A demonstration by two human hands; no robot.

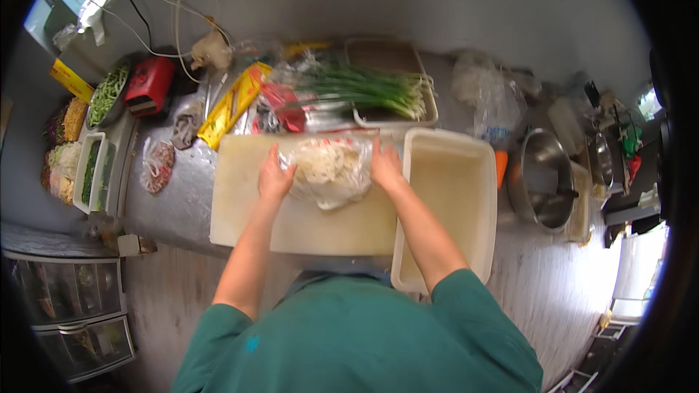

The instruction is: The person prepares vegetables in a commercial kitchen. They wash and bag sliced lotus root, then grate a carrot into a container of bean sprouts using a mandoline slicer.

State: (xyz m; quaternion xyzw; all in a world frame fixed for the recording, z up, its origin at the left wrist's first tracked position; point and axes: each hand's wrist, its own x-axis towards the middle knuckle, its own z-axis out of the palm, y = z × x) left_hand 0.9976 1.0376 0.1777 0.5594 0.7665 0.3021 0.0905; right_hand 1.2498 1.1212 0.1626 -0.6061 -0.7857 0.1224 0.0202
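Note:
A clear plastic bag (327, 196) with pale, whitish food pieces (322, 164) in it lies on the white cutting board (246, 191). My left hand (277, 174) is at the bag's left edge, its fingers on the plastic. At the opposite edge is my right hand (386, 164), with fingers pointing away from me and touching the plastic. Blur hides how firmly the fingers close on the bag. A deep, off-white plastic tub (450, 202) stands against the board's right side.
Behind the board, spring onions (371, 87) lie across a tray (434, 114). A yellow plastic tool (235, 106), a grey cloth (187, 125) and a bag of reddish food (158, 166) are left. Steel bowls (540, 180) stand right. Containers of cut vegetables (93, 174) line the far left.

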